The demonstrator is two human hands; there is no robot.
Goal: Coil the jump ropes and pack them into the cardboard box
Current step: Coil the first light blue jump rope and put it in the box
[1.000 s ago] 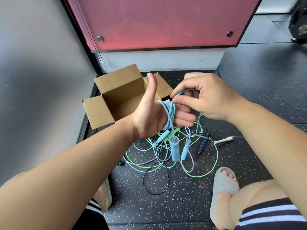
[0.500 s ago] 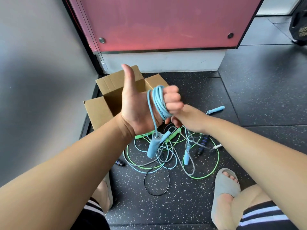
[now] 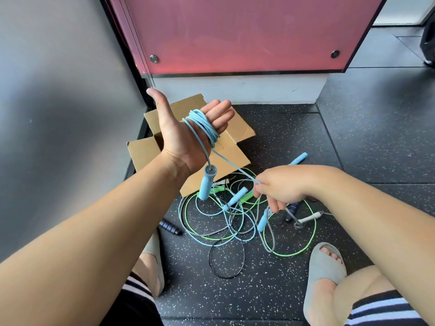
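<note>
My left hand [image 3: 186, 132] is raised palm up with fingers spread flat, and several loops of a light blue jump rope [image 3: 203, 124] are wound around its fingers. One blue handle [image 3: 206, 183] dangles below the wrist. My right hand [image 3: 280, 188] pinches the same rope's free strand, pulled taut down and to the right. The open cardboard box [image 3: 237, 135] sits on the floor behind my left hand, mostly hidden by it. A tangle of green, blue, grey and black ropes [image 3: 226, 222] lies on the floor in front of the box.
A grey wall rises on the left and a red panel [image 3: 235, 31] closes the back. A black handle [image 3: 170, 228] lies left of the tangle, a white handle [image 3: 310, 218] right of it. My sandalled feet [image 3: 326, 267] flank the speckled floor below.
My left hand has opened flat with the coil still around its fingers. My right hand has dropped down and to the right, drawing the blue strand taut.
</note>
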